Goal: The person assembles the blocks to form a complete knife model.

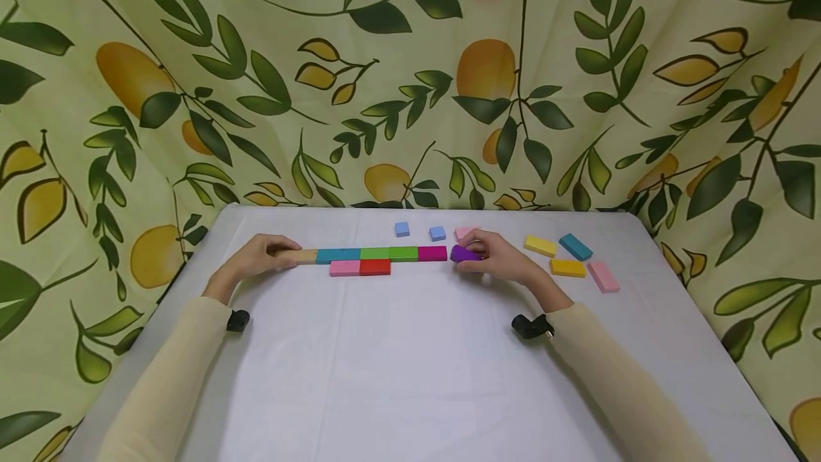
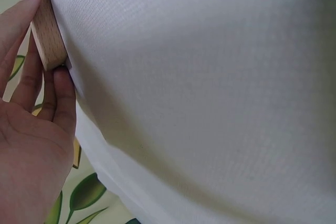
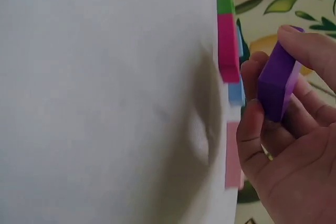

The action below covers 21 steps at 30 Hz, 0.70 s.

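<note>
My left hand (image 1: pixel 259 254) pinches the plain wooden block (image 1: pixel 309 257) at the left end of a row. Its thumb lies on the block's face in the left wrist view. Rightward from it run a teal block (image 1: pixel 338 256), two green blocks (image 1: pixel 403 254) and a magenta block (image 1: pixel 432 254). In front, a pink block (image 1: pixel 344 268) and a red block (image 1: pixel 375 267) lie against the row. Just past the magenta end, my right hand (image 1: pixel 500 257) holds a purple block (image 3: pixel 275 82) between thumb and fingers, tilted, with a small gap to the row.
Behind the row lie two small blue blocks (image 1: pixel 437 234) and a pale pink block (image 1: pixel 466 232), partly covered by the right hand. To the right are two yellow blocks (image 1: pixel 567 268), a teal block (image 1: pixel 575 247) and a pink block (image 1: pixel 603 276). A leaf-patterned curtain (image 1: pixel 410 120) borders the white table (image 1: pixel 385 376).
</note>
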Tool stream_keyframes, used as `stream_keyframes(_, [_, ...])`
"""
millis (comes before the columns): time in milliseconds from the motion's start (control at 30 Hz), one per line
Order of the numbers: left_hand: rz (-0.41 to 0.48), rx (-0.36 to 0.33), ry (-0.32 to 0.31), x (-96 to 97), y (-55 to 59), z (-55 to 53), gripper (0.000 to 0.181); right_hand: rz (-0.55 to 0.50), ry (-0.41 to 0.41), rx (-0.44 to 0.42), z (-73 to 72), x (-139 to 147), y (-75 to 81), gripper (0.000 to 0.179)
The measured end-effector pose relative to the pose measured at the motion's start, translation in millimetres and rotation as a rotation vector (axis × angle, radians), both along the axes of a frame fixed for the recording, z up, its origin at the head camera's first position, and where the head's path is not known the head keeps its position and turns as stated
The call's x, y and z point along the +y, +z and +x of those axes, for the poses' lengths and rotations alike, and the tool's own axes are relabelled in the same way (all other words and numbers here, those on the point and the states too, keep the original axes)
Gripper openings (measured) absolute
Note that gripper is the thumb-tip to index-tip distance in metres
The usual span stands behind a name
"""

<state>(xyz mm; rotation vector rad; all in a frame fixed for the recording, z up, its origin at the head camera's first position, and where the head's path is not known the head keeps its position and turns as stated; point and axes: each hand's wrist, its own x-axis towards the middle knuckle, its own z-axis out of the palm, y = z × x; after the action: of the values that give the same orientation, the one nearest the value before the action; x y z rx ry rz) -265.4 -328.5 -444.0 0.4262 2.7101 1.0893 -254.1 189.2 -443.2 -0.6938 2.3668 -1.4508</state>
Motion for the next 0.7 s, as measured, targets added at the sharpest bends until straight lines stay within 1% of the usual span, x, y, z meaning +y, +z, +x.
stream_keyframes(133, [-0.012, -0.002, 0.009, 0.7, 1.8, 1.1, 0.032, -0.006, 0.087, 0.088, -4.9, -22.6, 3.8, 0.031])
stream_keyframes(200, [-0.016, -0.003, 0.01, 1.3, 2.2, 1.3, 0.033, 0.007, 0.118, 0.129, -6.2, -32.9, 5.4, 0.03])
stream_keyframes(233, [-0.014, -0.005, 0.012, 1.8, 1.9, 1.4, 0.033, 0.014, 0.128, 0.143, -9.4, -36.9, 1.3, 0.03])
stream_keyframes(267, [-0.012, -0.005, 0.014, 2.1, 1.5, 1.4, 0.032, 0.021, 0.138, 0.152, -10.1, -41.6, 1.4, 0.03])
stream_keyframes(333, [-0.009, 0.002, 0.005, 2.8, 1.9, 1.8, 0.032, 0.027, 0.145, 0.152, -10.6, -51.4, 2.2, 0.031])
stream_keyframes(500, [0.008, 0.007, -0.01, 4.2, 4.7, 3.9, 0.032, 0.003, 0.158, 0.168, -12.5, -75.8, 1.3, 0.032])
stream_keyframes(700, [0.009, -0.007, -0.005, 3.7, 5.2, 4.0, 0.033, 0.015, 0.162, 0.199, -12.6, -107.1, -2.9, 0.033])
